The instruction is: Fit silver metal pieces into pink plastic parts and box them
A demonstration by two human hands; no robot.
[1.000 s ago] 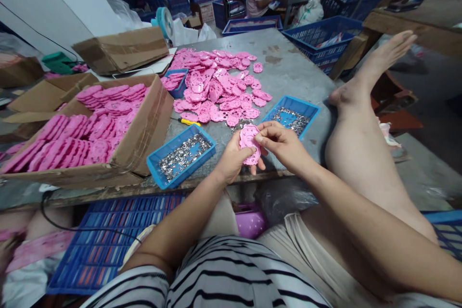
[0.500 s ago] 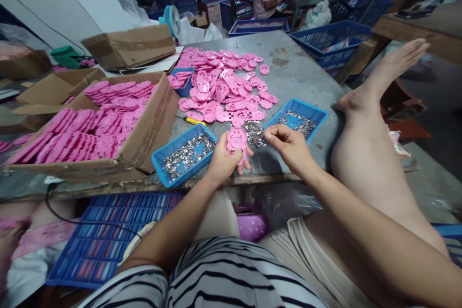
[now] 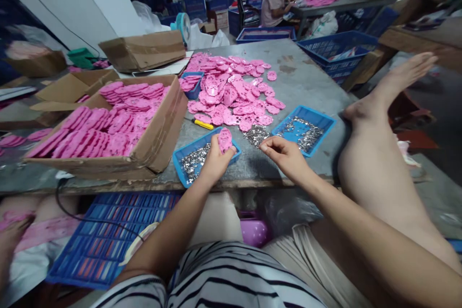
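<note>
Upright in my left hand (image 3: 215, 161) is a flat pink plastic piece (image 3: 224, 140), gripped by thumb and fingers over the left blue tray (image 3: 180, 163). That tray holds small shiny metal parts (image 3: 193, 159). My right hand (image 3: 283, 154) is closed in a pinch beside a loose heap of metal parts (image 3: 257, 134) on the table; whatever sits between its fingertips is too small to make out. A second blue tray (image 3: 331, 122) with more metal parts lies just beyond my right hand. Behind both hands spreads a pile of pink pieces (image 3: 231, 89).
A cardboard box (image 3: 144, 156) packed with pink pieces stands at the left. A yellow-handled tool (image 3: 204, 124) lies near the pile, close to a small blue bin (image 3: 195, 90). One bare leg (image 3: 378, 154) rests along the table's right side. Another person (image 3: 274, 0) sits at the back.
My left hand has shifted left over the left tray, turning the pink piece more upright and edge-on. My right hand stays pinched near the metal heap. The view has swung slightly left.
</note>
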